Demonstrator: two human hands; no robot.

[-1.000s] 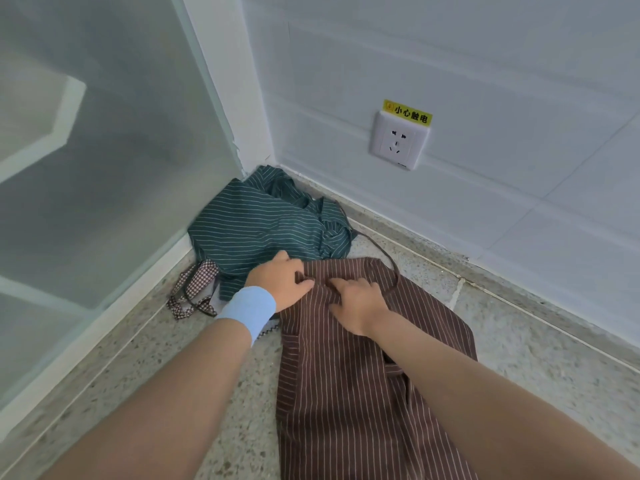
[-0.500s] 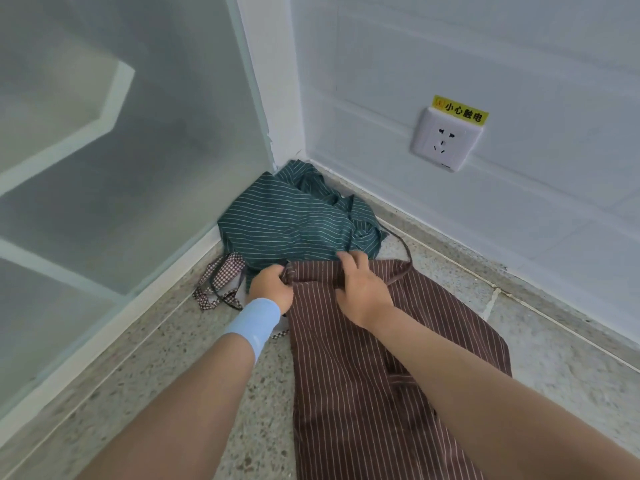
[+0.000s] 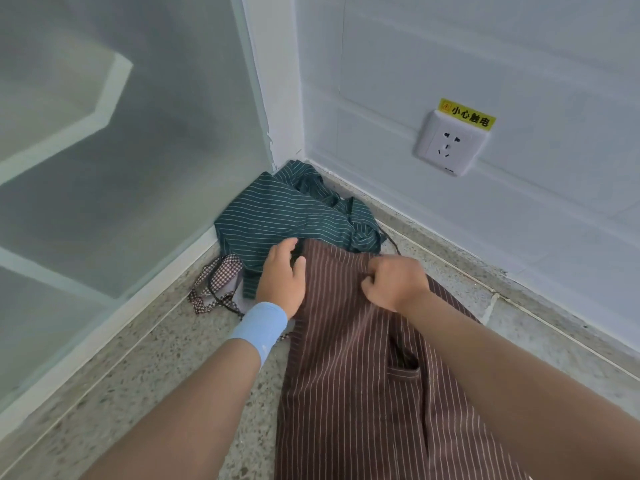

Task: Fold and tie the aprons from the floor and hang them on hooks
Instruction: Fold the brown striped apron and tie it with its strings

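While crouched over the brown apron (image 3: 346, 375) on the floor (image 3: 138, 375): spread wider along its top hem than half a second back. Right hand (image 3: 394, 282): gone from flat to curled, now pinching the hem. Left hand (image 3: 280, 277): holding the left corner, thumb on top. Probably tensioning the bib for the first fold. Green apron (image 3: 294, 216) and checked apron (image 3: 214, 282): untouched, heaped in the corner.
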